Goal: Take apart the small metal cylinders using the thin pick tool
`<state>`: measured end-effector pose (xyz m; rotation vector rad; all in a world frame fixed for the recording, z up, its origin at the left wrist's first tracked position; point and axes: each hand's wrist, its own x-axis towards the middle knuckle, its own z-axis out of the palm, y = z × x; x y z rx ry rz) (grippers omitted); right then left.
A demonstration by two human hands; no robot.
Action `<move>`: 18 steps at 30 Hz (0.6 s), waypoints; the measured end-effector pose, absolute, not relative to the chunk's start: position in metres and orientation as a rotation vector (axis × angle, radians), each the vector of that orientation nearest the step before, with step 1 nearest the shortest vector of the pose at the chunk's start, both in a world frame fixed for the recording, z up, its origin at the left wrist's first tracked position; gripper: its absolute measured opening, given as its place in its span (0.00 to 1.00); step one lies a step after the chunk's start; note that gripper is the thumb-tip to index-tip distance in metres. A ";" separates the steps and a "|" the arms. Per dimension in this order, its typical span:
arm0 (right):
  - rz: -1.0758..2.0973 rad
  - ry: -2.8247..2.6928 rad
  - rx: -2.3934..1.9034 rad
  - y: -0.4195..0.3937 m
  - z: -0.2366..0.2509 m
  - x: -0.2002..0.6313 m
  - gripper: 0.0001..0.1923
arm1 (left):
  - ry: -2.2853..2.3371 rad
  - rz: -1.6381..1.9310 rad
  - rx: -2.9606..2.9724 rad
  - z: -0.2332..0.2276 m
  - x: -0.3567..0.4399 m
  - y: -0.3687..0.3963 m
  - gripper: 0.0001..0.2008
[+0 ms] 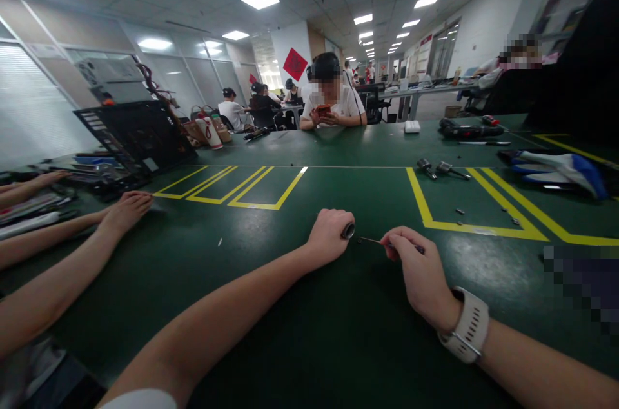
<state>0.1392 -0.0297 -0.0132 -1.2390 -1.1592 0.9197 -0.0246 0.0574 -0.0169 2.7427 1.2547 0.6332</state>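
**Small parts, a slick desk, and plenty of ways to lose them**

Nearest, the left hand (pixel 330 233) rests on the green desk (pixel 271 306) with its grip pressed together around a short dark cylindrical piece (pixel 347 231), whose round end pokes out toward the right. Just beside it, the right hand (pixel 416 267), a pale watch (pixel 468 326) on its wrist, pinches the handle of a thin screwdriver (pixel 382 242); the shaft points left, its tip close to the cylinder's end but apart from it, as far as can be told.

The main risk, as I judge it, is a slip: a fine tip meeting a round end can skate off, and only the fingers steady the piece. If the left grip loosens, the cylinder could roll across the smooth surface.

Farther out, loose screws (pixel 458 211) lie scattered inside the yellow tape lines (pixel 425 209), with two small bits (pixel 438 168) beyond them. A sweeping forearm could scatter them; they are dark and hard to spot on the green.

To the left, a neighbour's hand (pixel 126 209) lies flat on the desk, near enough that a rolling part could end up under it. A blue-and-white glove (pixel 556 170) lies at the far right, and a seated person (pixel 331 99) faces this way from the far edge.
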 end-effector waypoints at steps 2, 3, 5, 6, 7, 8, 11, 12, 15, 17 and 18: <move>0.932 -1.121 -1.237 -0.027 -0.017 0.140 0.10 | 1.235 0.662 2.679 -0.018 -0.025 0.059 0.02; 0.937 -1.100 -1.234 -0.025 -0.019 0.140 0.10 | 1.217 0.687 2.632 -0.018 -0.025 0.060 0.01; 0.947 -1.057 -1.224 -0.023 -0.020 0.141 0.10 | 1.151 0.743 2.525 -0.019 -0.026 0.061 0.04; 0.954 -1.041 -1.220 -0.023 -0.021 0.142 0.10 | 1.095 0.763 2.476 -0.019 -0.026 0.061 0.05; 0.960 -1.028 -1.218 -0.023 -0.021 0.142 0.10 | 1.029 0.773 2.433 -0.019 -0.026 0.061 0.05; 0.964 -1.019 -1.218 -0.022 -0.021 0.142 0.10 | 0.962 0.772 2.398 -0.019 -0.026 0.061 0.05; 0.966 -0.998 -1.222 -0.021 -0.022 0.141 0.09 | 0.835 0.732 2.348 -0.017 -0.026 0.059 0.04; 0.963 -0.988 -1.221 -0.021 -0.023 0.140 0.09 | 0.825 0.717 2.352 -0.016 -0.027 0.059 0.04; 0.950 -0.948 -1.207 -0.019 -0.025 0.139 0.09 | 0.813 0.684 2.392 -0.015 -0.027 0.057 0.03; 0.951 -0.916 -1.188 -0.019 -0.025 0.140 0.10 | 0.808 0.672 2.418 -0.015 -0.026 0.057 0.03; 0.956 -0.899 -1.178 -0.019 -0.024 0.140 0.10 | 0.807 0.669 2.426 -0.014 -0.026 0.057 0.03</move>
